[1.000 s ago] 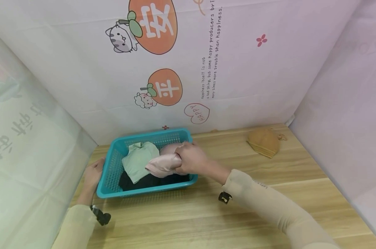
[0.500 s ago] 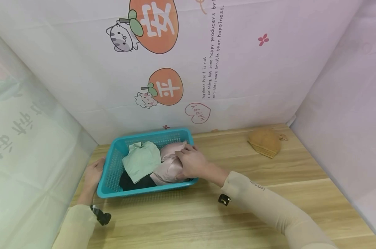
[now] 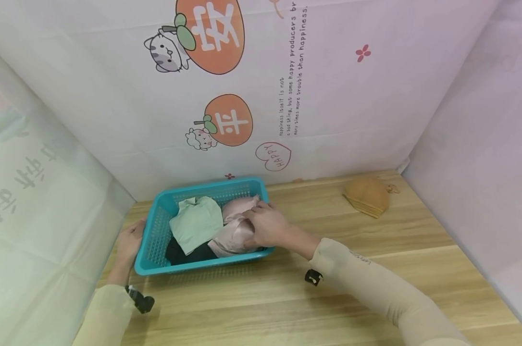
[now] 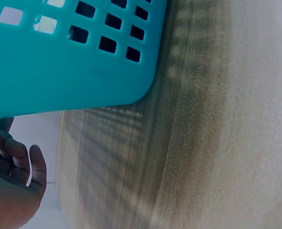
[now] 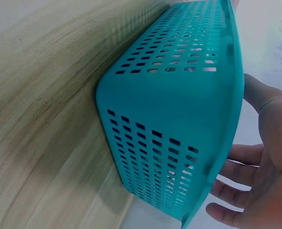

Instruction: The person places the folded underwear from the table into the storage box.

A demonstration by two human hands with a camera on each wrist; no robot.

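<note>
A turquoise plastic basket (image 3: pixel 200 266) stands on the table with clothes inside. My left hand (image 3: pixel 129 242) is at its left end; in the left wrist view, that hand (image 4: pixel 15 176) has bent fingers, one touching the rim, its thumb hidden. On the basket's right side, my right hand (image 3: pixel 267 226) reaches over the rim and rests on a pink satin bra (image 3: pixel 232 238). The right wrist view has this hand (image 5: pixel 260 167) with fingers spread past the rim, the bra hidden there. Beside the bra lie a mint-green garment (image 3: pixel 196 223) and black cloth (image 3: pixel 189 254).
A folded mustard-coloured bra (image 3: pixel 366 196) lies at the back right of the wooden table (image 3: pixel 261 307). Printed white cloth (image 3: pixel 330 96) hangs close behind the basket, with more cloth (image 3: pixel 62 192) along the left side.
My right hand has lowered the folded pink bra onto the basket's right half and loosened its grip. The bra lies flatter now. My left hand has stayed at the rim.
</note>
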